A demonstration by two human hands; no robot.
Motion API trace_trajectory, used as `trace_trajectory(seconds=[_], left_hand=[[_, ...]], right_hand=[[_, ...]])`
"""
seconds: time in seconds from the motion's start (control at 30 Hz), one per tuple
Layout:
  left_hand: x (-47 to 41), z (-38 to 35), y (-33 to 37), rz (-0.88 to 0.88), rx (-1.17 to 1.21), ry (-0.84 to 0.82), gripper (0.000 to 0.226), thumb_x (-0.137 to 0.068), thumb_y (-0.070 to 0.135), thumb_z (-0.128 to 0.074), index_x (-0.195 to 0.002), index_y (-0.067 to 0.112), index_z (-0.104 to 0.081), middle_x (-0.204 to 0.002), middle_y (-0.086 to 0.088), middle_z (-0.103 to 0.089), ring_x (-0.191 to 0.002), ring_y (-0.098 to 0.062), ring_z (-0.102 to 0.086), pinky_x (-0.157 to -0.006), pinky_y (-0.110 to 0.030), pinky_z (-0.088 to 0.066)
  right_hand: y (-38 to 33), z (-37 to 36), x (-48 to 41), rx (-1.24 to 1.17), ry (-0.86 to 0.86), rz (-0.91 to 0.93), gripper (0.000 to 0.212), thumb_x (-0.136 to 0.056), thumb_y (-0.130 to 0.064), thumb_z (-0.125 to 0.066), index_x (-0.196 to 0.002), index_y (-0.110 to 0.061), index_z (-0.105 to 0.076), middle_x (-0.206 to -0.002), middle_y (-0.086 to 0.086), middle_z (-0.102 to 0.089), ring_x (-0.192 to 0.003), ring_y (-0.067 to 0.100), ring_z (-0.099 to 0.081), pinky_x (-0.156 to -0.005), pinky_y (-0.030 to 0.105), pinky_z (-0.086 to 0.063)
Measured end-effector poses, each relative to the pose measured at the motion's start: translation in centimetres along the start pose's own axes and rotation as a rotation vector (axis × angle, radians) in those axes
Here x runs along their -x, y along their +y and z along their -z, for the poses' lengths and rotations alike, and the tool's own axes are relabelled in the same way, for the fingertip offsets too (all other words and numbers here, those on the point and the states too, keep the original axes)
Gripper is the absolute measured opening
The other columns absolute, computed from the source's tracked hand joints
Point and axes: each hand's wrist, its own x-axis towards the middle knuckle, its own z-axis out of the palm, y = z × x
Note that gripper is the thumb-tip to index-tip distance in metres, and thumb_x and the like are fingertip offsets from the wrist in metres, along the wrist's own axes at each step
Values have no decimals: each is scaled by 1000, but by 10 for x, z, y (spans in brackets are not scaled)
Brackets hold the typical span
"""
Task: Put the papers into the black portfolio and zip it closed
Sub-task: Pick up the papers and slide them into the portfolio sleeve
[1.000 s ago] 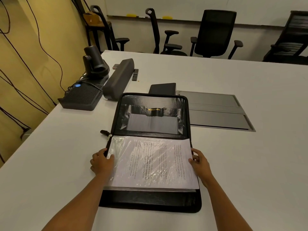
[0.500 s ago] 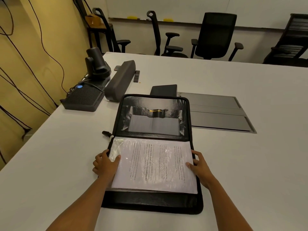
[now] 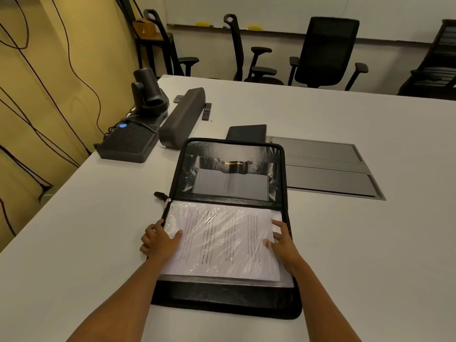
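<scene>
Papers (image 3: 222, 239) in a glossy plastic sleeve lie flat on the near half of the open black portfolio (image 3: 232, 296), which rests on the white table (image 3: 345, 243); the far half, with its inner pocket, lies open toward 12 o'clock. Over the past second the sheets have slid a little toward the spine and squared up inside the zipper border, and both hands have crept inward onto the page — the insertion step looks all but finished, with folding the cover over and zipping yet to come.

The left hand (image 3: 160, 239) sits at 9 o'clock of the papers, fingers spread and pressing on the sheet's left edge, gripping nothing. The right hand (image 3: 282, 243) sits at 3 o'clock, fingers likewise splayed flat on the right edge. The papers lie between the two hands, touching both.

The zipper pull (image 3: 167, 203) hangs at the left end of the spine, at about 11 o'clock from the left hand and near it — likely the next thing to reach for once the cover is down.

Farther out at 11 o'clock stand a speaker bar (image 3: 182, 117) and a conference camera (image 3: 148, 91); a grey cable hatch (image 3: 325, 169) is set into the table at 2 o'clock.
</scene>
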Motion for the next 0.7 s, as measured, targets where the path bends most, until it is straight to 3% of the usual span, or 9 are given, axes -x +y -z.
trace_trajectory(seconds=[0.17, 0.4, 0.47, 0.7], left_hand=[[-3, -3, -4, -18, -51, -6, 79, -80, 56, -61, -143, 21, -26, -146, -11, -28, -133, -32, -30, -109, -49, -27], [-1, 0, -6, -56, -97, -30, 84, -80, 59, -60, -144, 20, -23, -147, -11, -26, -134, -31, -29, -110, -48, -27], [2, 2, -7, -74, -128, -37, 85, -80, 61, -57, -146, 21, -20, -148, -10, -25, -135, -31, -28, -110, -47, -27], [19, 11, -11, -152, -170, -103, 87, -87, 56, -52, -150, 15, -10, -156, -7, -17, -142, -30, -22, -113, -48, -24]], right_hand=[[-2, -7, 3, -13, -38, -23, 59, -90, -8, -57, -134, -29, -24, -126, 11, -55, -102, 20, -59, -94, 44, -49], [-6, -9, 12, 40, -119, -87, 72, -92, -5, -52, -146, -27, -9, -134, 8, -47, -116, 23, -51, -104, 46, -40], [-9, -7, 14, 141, -99, -75, 68, -94, -9, -50, -148, -23, -12, -140, 9, -44, -126, 28, -46, -106, 46, -38], [-11, -6, 27, 389, 67, -39, 46, -98, -15, -43, -142, -8, -33, -139, 15, -48, -126, 30, -47, -107, 38, -37]])
